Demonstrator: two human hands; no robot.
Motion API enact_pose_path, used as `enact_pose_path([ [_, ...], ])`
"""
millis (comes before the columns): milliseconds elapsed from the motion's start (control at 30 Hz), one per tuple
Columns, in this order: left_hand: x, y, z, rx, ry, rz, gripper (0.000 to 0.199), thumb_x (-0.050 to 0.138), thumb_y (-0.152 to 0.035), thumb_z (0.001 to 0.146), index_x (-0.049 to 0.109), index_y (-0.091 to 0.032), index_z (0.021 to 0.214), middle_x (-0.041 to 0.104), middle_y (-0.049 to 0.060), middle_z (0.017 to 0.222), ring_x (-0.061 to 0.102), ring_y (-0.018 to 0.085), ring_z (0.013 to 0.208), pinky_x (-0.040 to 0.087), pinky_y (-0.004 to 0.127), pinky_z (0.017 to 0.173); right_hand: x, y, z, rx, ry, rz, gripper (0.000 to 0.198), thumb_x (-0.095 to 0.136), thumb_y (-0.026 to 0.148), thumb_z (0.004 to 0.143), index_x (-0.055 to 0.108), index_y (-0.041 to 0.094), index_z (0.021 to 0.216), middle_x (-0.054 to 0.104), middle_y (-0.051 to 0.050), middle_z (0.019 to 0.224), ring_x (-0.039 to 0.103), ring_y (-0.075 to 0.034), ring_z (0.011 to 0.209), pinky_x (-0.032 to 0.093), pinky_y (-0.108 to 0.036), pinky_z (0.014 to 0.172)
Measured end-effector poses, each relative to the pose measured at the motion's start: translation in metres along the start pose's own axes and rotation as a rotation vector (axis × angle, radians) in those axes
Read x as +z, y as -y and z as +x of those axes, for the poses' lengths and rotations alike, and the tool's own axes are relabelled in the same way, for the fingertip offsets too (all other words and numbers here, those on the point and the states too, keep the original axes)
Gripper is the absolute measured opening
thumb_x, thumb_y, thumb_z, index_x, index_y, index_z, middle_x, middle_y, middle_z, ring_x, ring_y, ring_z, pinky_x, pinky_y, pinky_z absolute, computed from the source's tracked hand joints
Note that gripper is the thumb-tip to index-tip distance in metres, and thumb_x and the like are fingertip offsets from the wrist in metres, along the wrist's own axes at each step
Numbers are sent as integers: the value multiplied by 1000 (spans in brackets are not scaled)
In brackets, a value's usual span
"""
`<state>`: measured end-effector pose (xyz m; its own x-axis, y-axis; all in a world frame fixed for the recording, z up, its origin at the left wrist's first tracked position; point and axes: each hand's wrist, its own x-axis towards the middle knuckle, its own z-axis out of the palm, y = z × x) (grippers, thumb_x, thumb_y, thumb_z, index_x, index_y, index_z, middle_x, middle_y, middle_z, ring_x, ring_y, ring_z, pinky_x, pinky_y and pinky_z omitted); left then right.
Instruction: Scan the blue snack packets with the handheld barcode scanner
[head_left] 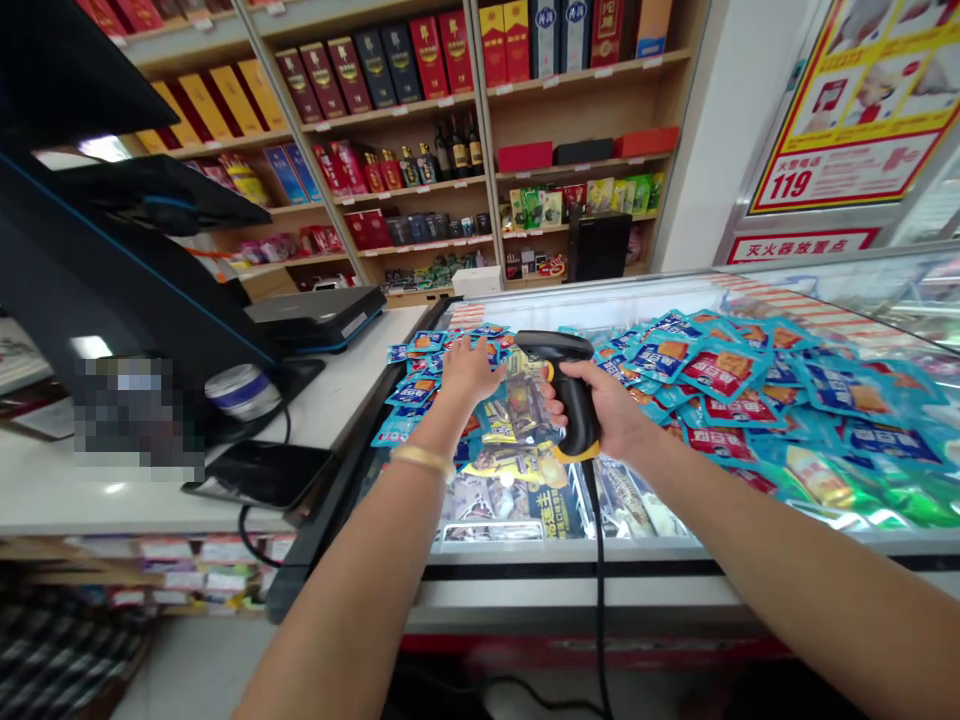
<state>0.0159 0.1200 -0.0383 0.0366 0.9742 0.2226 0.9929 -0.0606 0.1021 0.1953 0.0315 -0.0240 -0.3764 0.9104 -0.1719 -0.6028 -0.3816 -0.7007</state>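
My right hand (pixel 604 400) is wrapped round the handle of a black and yellow barcode scanner (pixel 576 400). Its head points away from me to the left, and a cord (pixel 599 580) hangs from the grip. Over a smaller pile of blue snack packets (pixel 416 390) reaches my left hand (pixel 471 370), fingers spread and seemingly holding nothing; whether it touches a packet I cannot tell. A gold bangle (pixel 422 460) circles that wrist. To the right of the scanner lies a larger heap of blue and red snack packets (pixel 720 370). Both piles rest on a glass-topped freezer (pixel 495 532).
Left of the freezer, a white counter (pixel 337 400) bears a checkout terminal (pixel 127 270), a flat scale-like device (pixel 322 315), a round tin (pixel 240 390) and a dark tablet-like device (pixel 259 472). Shelves (pixel 405 105) of boxes and bottles stand behind. The scanner cord runs down the freezer's front.
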Motion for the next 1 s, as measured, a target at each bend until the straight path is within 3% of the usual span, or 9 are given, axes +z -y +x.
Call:
enact_pose_path([
  [133,0,-14,3,-16,80,65,59,51,-48,89,47,-17,140,48,21,146,45,38,136,35,54,109,-10,-2,-4,25,9,-16,10,58,24,75,57,16,81,54,0,60,46,-9,47,40,-17,39],
  [267,-9,-18,-10,42,109,88,42,51,-34,89,58,-15,126,64,19,127,61,32,118,48,43,98,-15,-1,-5,32,11,-7,11,58,25,75,57,16,82,55,-1,61,47,-9,47,41,-18,40],
  [367,-17,-18,-24,70,115,80,40,54,-27,87,60,-17,125,68,16,121,65,29,112,51,37,92,-16,0,-3,26,22,-3,11,59,25,75,57,17,81,55,-1,62,46,-10,47,40,-18,40],
  [533,-24,-10,-40,114,96,36,39,56,-17,83,66,-21,121,72,14,116,67,30,109,52,37,91,-14,1,-4,9,19,10,10,56,25,77,56,16,81,55,-1,61,46,-9,47,39,-18,39],
  [733,-26,3,-45,201,149,-83,38,69,-39,80,71,-22,114,74,11,112,67,31,109,51,36,93,-13,1,-5,11,6,-2,9,55,24,78,56,16,82,55,-1,60,46,-9,46,39,-18,39],
  [800,-26,5,-44,195,79,-158,34,60,-37,87,71,-23,116,74,9,113,67,28,109,50,35,95,-14,1,-4,8,20,-2,10,57,25,77,56,16,82,56,-1,61,47,-9,47,40,-18,40],
  [867,-27,5,-44,132,-77,-245,32,52,-33,92,71,-23,115,74,8,114,66,27,111,48,35,99,-14,1,-4,6,23,-4,11,56,25,77,56,16,83,56,-1,61,46,-9,47,40,-18,40],
  [933,-28,5,-42,4,-242,-367,32,49,-33,93,72,-21,111,75,9,107,67,26,108,49,36,97,-13,1,-5,1,13,-8,10,55,25,77,56,16,83,55,-1,61,46,-10,47,40,-18,39],
  [1000,-28,4,-41,-157,-304,-578,32,48,-36,93,72,-16,103,74,8,88,71,25,90,54,36,84,-12,2,-6,-5,7,-11,10,56,25,77,56,17,84,56,-1,61,47,-10,47,40,-19,40],
])
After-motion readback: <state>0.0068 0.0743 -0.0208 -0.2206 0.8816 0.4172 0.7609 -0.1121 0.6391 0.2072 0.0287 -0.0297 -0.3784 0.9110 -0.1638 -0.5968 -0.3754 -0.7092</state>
